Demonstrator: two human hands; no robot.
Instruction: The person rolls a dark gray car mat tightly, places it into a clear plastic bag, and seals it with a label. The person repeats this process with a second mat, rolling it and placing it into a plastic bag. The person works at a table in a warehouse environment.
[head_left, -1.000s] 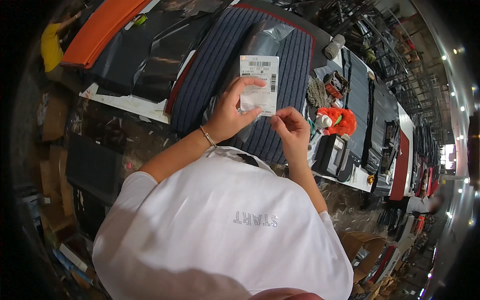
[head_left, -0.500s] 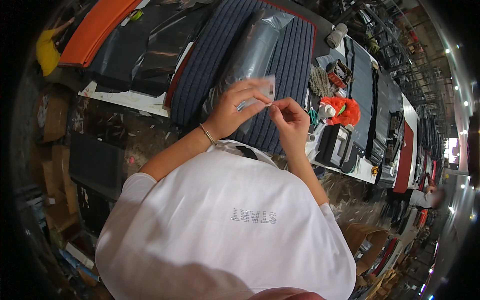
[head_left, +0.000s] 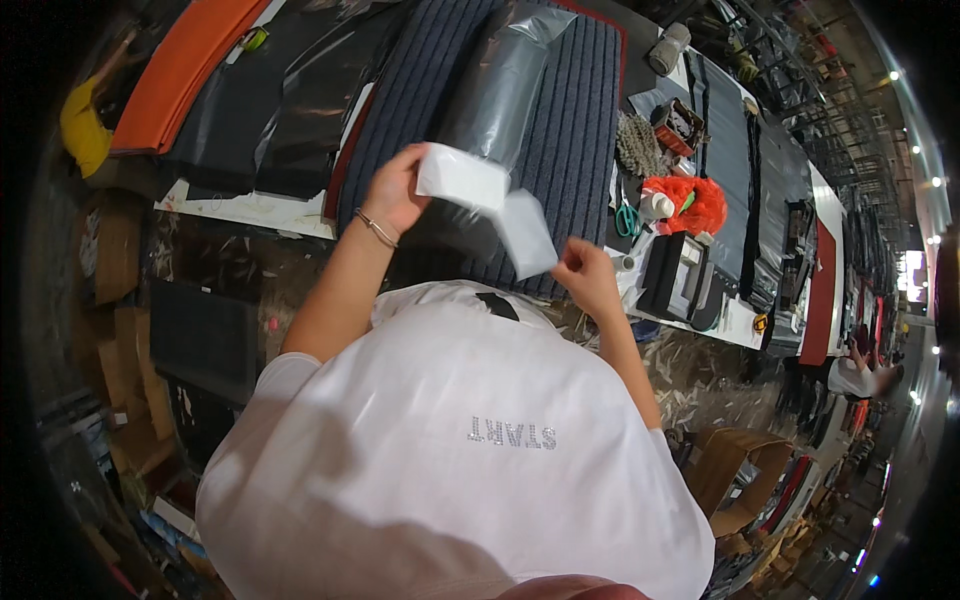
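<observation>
My left hand (head_left: 398,190) is closed on one end of a white rectangular label-like sheet (head_left: 462,180), held above a ribbed dark blue-grey mat (head_left: 580,130). A second white piece (head_left: 527,235), slightly blurred, slants from the sheet's right end toward my right hand. Whether the two pieces are joined, I cannot tell. My right hand (head_left: 588,278) is pinched at that piece's lower corner. Beyond my hands, a roll in shiny grey plastic film (head_left: 495,105) lies along the mat.
Right of the mat are teal-handled scissors (head_left: 627,221), a red plastic bag (head_left: 705,205), a white bottle (head_left: 657,206) and a black tray (head_left: 672,275). Orange material (head_left: 185,75) lies far left, beside a person in yellow (head_left: 84,130). An open cardboard box (head_left: 740,480) stands lower right.
My hands, close together before, are now apart: the left moved left, the right down. White pieces now stretch between them, where a small clear-looking piece showed before.
</observation>
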